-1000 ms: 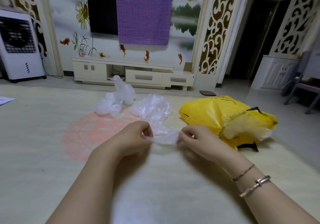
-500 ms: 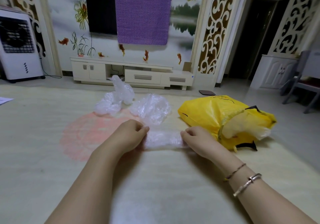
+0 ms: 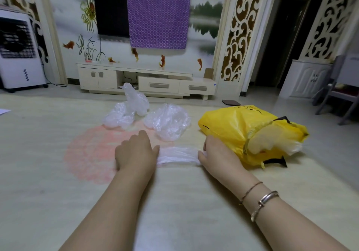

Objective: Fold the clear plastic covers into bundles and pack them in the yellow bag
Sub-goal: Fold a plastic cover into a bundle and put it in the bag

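Observation:
A clear plastic cover (image 3: 177, 155) lies on the pale floor mat as a flat, narrow folded strip. It is stretched between my two hands. My left hand (image 3: 136, 151) holds its left end, with the thumb against the plastic and the fingers hidden under the hand. My right hand (image 3: 217, 153) pinches the right end with its fingertips. Two more crumpled clear covers (image 3: 167, 122) (image 3: 124, 112) sit just beyond my hands. The yellow bag (image 3: 233, 126) lies to the right of my right hand. Its mouth faces right, and pale plastic (image 3: 272, 140) shows in it.
A pink round pattern (image 3: 93, 149) marks the mat left of my hands. A low white TV cabinet (image 3: 145, 81) stands against the far wall, with a white air cooler (image 3: 19, 56) at far left. A chair (image 3: 338, 95) stands at far right.
My hands came down from a raised pinch to the mat and moved apart. The bunched cover between them is now drawn out into a longer flat strip.

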`<act>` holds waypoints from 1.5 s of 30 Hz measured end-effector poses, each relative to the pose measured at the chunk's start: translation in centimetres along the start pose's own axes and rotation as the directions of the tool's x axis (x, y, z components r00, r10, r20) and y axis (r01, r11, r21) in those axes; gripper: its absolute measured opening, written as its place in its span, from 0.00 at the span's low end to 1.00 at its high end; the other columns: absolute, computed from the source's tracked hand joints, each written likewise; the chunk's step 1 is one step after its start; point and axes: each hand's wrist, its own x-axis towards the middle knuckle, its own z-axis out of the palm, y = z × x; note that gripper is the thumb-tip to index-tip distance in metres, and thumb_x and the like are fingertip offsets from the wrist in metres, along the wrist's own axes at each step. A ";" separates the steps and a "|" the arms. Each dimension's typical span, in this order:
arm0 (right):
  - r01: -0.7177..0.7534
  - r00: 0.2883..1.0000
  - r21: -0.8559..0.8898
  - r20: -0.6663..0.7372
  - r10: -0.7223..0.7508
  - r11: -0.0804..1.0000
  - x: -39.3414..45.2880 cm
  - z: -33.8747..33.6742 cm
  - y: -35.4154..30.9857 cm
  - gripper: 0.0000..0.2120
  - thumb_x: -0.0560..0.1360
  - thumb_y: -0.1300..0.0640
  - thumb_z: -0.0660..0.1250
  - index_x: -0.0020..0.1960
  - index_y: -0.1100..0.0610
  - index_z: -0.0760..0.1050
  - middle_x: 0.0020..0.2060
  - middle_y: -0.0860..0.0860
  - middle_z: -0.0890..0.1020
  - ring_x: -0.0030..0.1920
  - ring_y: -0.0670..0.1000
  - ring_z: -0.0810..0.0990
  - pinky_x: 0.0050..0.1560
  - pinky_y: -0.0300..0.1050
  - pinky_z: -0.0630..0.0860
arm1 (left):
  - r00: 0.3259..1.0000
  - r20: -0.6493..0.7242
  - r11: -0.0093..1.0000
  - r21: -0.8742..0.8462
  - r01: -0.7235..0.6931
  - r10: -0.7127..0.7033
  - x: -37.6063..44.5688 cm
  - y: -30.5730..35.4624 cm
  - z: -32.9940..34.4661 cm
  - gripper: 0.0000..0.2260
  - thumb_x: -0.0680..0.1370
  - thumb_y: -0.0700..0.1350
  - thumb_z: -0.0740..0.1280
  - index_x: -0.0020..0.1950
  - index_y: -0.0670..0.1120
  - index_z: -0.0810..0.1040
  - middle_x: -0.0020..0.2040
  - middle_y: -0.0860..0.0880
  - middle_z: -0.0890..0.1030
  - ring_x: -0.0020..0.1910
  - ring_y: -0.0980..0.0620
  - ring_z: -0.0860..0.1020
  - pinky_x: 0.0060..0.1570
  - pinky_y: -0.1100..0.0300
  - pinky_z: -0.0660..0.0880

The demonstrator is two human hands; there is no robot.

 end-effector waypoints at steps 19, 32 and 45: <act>-0.282 0.916 0.945 0.316 -0.245 0.164 -0.3 -4.6 2.1 0.06 0.73 0.57 0.70 0.43 0.55 0.73 0.33 0.51 0.77 0.31 0.48 0.75 0.32 0.39 0.74 | 0.819 0.320 0.553 -0.833 0.004 0.476 -1.1 2.5 -3.6 0.16 0.72 0.59 0.70 0.56 0.55 0.79 0.49 0.49 0.84 0.50 0.55 0.81 0.55 0.59 0.74; 0.355 0.934 0.456 -0.216 -0.285 0.816 0.4 -1.4 1.9 0.13 0.75 0.51 0.64 0.59 0.51 0.71 0.58 0.46 0.72 0.59 0.46 0.72 0.59 0.33 0.66 | 0.969 0.240 0.591 -0.774 0.227 -0.058 -0.2 2.7 -0.7 0.12 0.75 0.41 0.66 0.58 0.47 0.73 0.46 0.47 0.78 0.38 0.53 0.76 0.32 0.62 0.69; 0.377 0.870 0.500 0.097 -0.483 0.780 -0.6 -0.1 0.5 0.15 0.71 0.51 0.72 0.57 0.48 0.77 0.53 0.45 0.75 0.55 0.45 0.72 0.59 0.39 0.70 | 0.996 0.037 0.841 -0.539 -0.051 0.085 -0.3 1.9 -1.1 0.15 0.71 0.37 0.66 0.55 0.49 0.74 0.53 0.50 0.73 0.51 0.49 0.73 0.40 0.62 0.68</act>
